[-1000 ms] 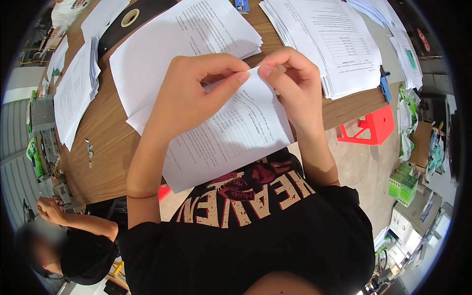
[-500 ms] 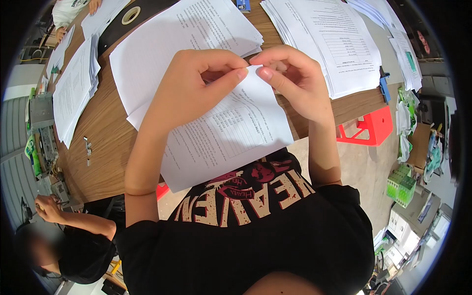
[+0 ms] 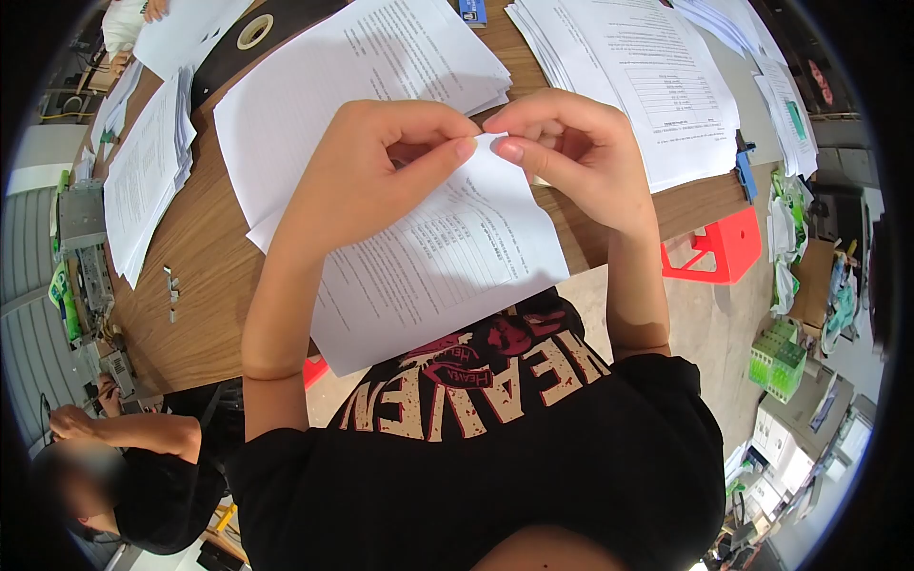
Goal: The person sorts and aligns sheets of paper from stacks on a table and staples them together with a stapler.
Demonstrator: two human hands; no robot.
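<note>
Printed paper sheets (image 3: pixel 428 262) lie at the table's near edge, their lower part hanging over it toward my shirt. My left hand (image 3: pixel 390 181) pinches the sheets' top corner between thumb and forefinger. Close beside it, my right hand (image 3: pixel 571 162) is at the same corner, thumb and forefinger nearly together with the paper's edge between them. Its other fingers are curled and partly hidden. Beyond my hands rests a larger stack of printed paper (image 3: pixel 286 114). Another thick stack (image 3: pixel 666 95) is at the right.
On the left are another paper stack (image 3: pixel 152 181), a tape roll (image 3: pixel 254 31) and small metallic pieces (image 3: pixel 171 290). A blue clip-like object (image 3: pixel 745 169) touches the table's right edge, above a red stool (image 3: pixel 728 247). A co-worker (image 3: pixel 143 476) sits at lower left; another person's hands show at top left.
My right hand has shifted slightly right, its thumb and forefinger a little apart from my left. The co-worker's arm at lower left moved, and the sheets at top left shifted under the other person's hands.
</note>
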